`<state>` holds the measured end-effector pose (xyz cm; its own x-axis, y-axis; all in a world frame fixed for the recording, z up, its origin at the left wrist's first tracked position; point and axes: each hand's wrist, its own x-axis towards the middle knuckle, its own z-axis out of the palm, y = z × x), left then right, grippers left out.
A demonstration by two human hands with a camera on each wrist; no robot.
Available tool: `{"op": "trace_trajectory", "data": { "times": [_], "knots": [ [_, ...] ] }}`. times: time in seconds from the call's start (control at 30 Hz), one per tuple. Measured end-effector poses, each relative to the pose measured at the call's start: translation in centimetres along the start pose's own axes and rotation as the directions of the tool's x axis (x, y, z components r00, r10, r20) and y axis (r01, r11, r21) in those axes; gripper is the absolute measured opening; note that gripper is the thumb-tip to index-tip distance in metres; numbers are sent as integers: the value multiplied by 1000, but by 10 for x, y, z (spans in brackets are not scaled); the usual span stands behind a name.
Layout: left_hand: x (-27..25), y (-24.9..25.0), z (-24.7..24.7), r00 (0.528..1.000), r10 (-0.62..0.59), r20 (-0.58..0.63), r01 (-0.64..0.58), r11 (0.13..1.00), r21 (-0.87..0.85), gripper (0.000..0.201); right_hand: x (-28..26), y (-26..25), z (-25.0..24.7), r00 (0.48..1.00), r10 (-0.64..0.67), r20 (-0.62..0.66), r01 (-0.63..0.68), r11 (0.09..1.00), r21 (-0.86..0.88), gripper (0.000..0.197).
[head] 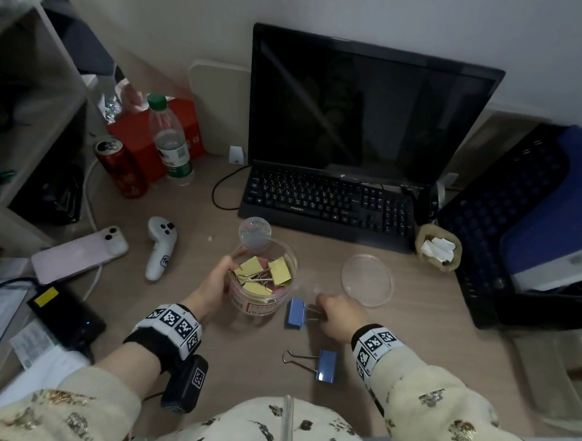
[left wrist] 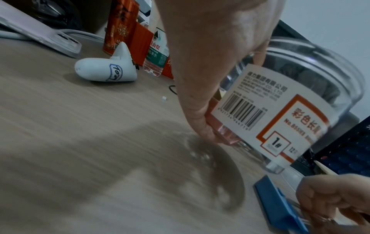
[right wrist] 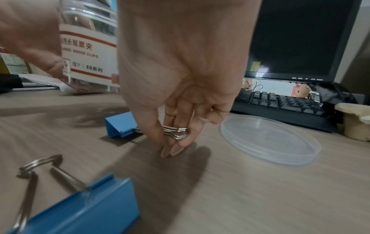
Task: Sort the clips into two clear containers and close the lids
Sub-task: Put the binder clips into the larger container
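Note:
My left hand (head: 214, 283) (left wrist: 202, 95) grips the side of a clear labelled jar (head: 262, 283) (left wrist: 280, 110) (right wrist: 88, 47) that holds several yellow and pink binder clips (head: 263, 274) and looks tilted. To the jar's right, my right hand (head: 337, 315) (right wrist: 176, 136) pinches the metal handles of a blue binder clip (head: 295, 313) (left wrist: 280, 204) (right wrist: 120, 125) lying on the desk. Nearer me lies a second blue clip (head: 326, 365) (right wrist: 84, 210), untouched. A small clear container (head: 254, 231) stands just behind the jar. The jar's clear lid (head: 367, 280) (right wrist: 270, 139) rests on the desk at the right.
A black keyboard (head: 327, 203) and monitor (head: 366, 106) stand behind. A white controller (head: 160, 247), pink phone (head: 78, 254), red can (head: 120, 167) and water bottle (head: 170, 140) sit at the left. A beige holder (head: 438, 246) and black tray (head: 518, 232) are on the right.

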<state>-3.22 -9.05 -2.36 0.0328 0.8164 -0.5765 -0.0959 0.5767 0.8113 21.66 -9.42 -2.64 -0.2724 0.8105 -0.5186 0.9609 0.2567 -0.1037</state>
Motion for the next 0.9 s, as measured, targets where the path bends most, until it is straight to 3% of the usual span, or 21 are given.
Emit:
{"op": "trace_trajectory", "data": {
  "times": [0.13, 0.23, 0.37, 0.47, 0.6, 0.67, 0.73, 0.9],
  "knots": [
    [-1, -1, 0, 1000, -1, 2, 1, 1000, 9, 45, 1, 5, -9, 998, 46, -44, -38, 985, 167, 21],
    [-3, -1, 1, 1000, 3, 9, -3, 1000, 26, 55, 2, 6, -18, 980, 108, -166, -68, 970, 233, 23],
    [-9, 3, 2, 999, 4, 45, -6, 999, 33, 50, -2, 8, -34, 917, 179, -357, -75, 955, 285, 31],
    [-15, 9, 3, 998, 31, 56, -32, 999, 24, 40, -4, 17, -52, 827, 188, -530, 80, 893, 442, 29],
    [-18, 11, 4, 995, 38, 95, -42, 998, 47, 59, -20, 19, -95, 661, 134, -738, 296, 857, 421, 34],
    [-20, 12, 7, 993, 24, 115, -32, 998, 63, 63, -30, 10, -113, 609, 86, -788, 406, 820, 403, 35],
    [-22, 13, 10, 993, 9, 115, -19, 996, 89, 59, -37, 1, -122, 623, 61, -780, 442, 795, 415, 37],
    [-29, 18, 16, 986, 1, 168, -25, 990, 138, 52, -44, -27, -130, 790, -190, -583, 496, 757, 426, 25]
  ]
}}
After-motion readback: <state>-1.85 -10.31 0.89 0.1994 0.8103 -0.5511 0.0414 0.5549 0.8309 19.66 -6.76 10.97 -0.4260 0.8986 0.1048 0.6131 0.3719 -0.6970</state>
